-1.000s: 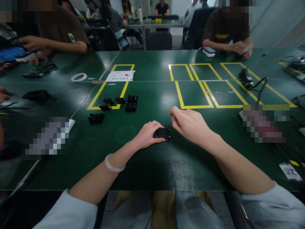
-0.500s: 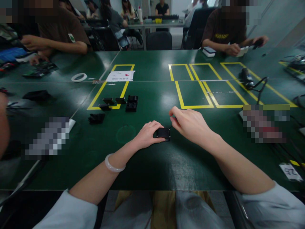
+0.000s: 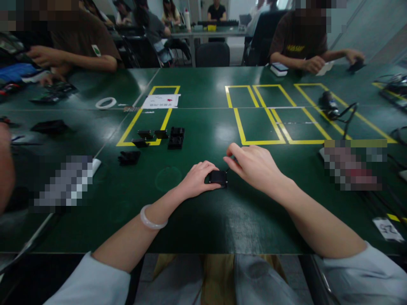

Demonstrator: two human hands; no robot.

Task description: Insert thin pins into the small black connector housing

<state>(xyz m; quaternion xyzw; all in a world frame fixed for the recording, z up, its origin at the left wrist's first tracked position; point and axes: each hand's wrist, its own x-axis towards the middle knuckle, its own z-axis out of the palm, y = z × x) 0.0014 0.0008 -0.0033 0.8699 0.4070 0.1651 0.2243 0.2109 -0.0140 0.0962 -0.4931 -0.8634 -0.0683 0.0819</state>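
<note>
A small black rectangular block (image 3: 218, 178) lies on the green table. My left hand (image 3: 201, 178) grips it from the left, thumb along the near side and fingers along the far side. Small shiny spots show on its right edge. Just right of the block, my right hand (image 3: 251, 163) is closed in a pinch. A thin dark stem (image 3: 227, 170) runs from its fingertips down to the block's right end; its kind is too small to make out.
Several black parts (image 3: 161, 134) stand left of centre, near a black double holder (image 3: 176, 138). Beyond are yellow tape outlines (image 3: 259, 142), a paper sheet (image 3: 161, 101) and a white tape roll (image 3: 106, 103). Two people sit opposite, hands on items. A corded black device (image 3: 329, 104) lies right.
My hands and the block stay almost in place; my right fingertips shift very slightly. Across the table at right, a person's hand has lowered a dark object toward the tabletop.
</note>
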